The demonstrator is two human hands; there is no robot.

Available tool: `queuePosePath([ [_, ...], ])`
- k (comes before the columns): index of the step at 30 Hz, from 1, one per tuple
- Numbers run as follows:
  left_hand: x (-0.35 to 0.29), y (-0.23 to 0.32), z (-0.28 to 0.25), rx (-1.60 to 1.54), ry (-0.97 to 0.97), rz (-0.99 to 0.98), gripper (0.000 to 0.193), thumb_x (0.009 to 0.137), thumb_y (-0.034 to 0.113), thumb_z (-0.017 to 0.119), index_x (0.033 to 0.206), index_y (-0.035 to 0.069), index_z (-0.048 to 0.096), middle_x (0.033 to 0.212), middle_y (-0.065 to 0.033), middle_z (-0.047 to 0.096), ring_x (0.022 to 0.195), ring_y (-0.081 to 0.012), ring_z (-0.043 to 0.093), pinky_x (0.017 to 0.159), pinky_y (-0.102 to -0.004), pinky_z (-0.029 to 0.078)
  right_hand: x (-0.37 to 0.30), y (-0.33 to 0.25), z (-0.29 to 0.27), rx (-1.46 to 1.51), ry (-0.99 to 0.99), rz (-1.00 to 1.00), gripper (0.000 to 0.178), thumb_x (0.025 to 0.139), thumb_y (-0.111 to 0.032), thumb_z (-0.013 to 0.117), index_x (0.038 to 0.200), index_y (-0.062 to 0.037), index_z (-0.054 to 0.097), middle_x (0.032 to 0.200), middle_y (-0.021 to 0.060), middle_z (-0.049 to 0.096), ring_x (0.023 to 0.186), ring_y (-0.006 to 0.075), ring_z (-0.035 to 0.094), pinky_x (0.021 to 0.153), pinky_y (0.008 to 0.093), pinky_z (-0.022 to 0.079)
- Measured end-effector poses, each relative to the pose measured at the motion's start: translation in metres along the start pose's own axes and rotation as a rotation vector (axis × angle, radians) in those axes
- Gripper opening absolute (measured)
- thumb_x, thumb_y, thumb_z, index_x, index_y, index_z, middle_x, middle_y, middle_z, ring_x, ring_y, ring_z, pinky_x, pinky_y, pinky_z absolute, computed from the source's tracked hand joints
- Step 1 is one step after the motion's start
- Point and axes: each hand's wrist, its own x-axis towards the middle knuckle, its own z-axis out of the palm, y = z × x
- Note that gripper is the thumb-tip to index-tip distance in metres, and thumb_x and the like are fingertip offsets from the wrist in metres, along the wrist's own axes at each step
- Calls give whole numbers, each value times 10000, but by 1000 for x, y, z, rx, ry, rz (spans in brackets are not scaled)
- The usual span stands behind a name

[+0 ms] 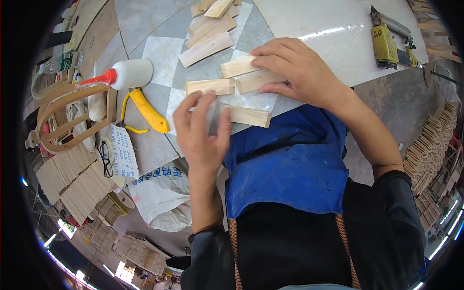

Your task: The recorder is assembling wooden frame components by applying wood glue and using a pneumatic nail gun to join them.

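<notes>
Short, pale wooden strips lie on the near edge of the worktable in front of me. My left hand [200,130] has its fingers apart. Its fingertips are at the lower edge of one wooden strip [210,87], and its thumb is by the left end of a nearer strip [247,116]. My right hand [307,75] curves around the right end of another strip [256,81], thumb on the near side and fingers on the far side. Those fingertips also reach a strip [237,67] just beyond it. The right palm's underside is hidden.
More loose strips [207,48] trail away toward the far side. A white glue bottle [134,73] with a red nozzle and yellow-handled pliers [150,112] lie at the left, beside a curved wooden frame [63,113]. At the far right rests a yellow nail gun [385,46].
</notes>
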Motion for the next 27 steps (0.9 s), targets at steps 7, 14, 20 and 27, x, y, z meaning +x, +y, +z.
queuePosePath([
  [7, 30, -29, -21, 46, -125, 125, 424, 870, -20, 768, 1278, 95, 778, 1321, -97, 702, 1177, -281, 651, 1005, -387, 537, 7, -2, 2, -44, 68, 5, 475, 890, -332, 868, 1271, -95, 712, 1413, 52, 680, 1254, 271, 628, 1096, 378, 511],
  [14, 25, -47, -33, 25, -203, 38, 439, 825, -21, 771, 1249, 94, 783, 1307, -93, 727, 1178, -298, 661, 1033, -401, 534, -24, -70, 4, 53, -37, 24, 364, 943, -305, 813, 1202, -76, 698, 1263, 85, 676, 1098, 261, 640, 991, 378, 531],
  [20, 2, -32, -48, -64, -149, 27, 405, 811, -40, 769, 1195, 85, 795, 1267, -87, 747, 1153, -288, 676, 1039, -398, 535, -35, -50, 6, -34, -76, 20, 307, 914, -201, 807, 1166, -72, 686, 1253, 72, 675, 1093, 269, 643, 979, 359, 534],
  [27, -12, -1, -13, -119, -282, 121, 409, 774, -21, 807, 1168, 90, 798, 1313, -81, 729, 1186, -308, 678, 1042, -409, 545, -26, -38, -7, -112, 33, 93, 342, 856, -133, 830, 1162, -70, 689, 1312, 77, 668, 1188, 292, 627, 1046, 374, 526],
])
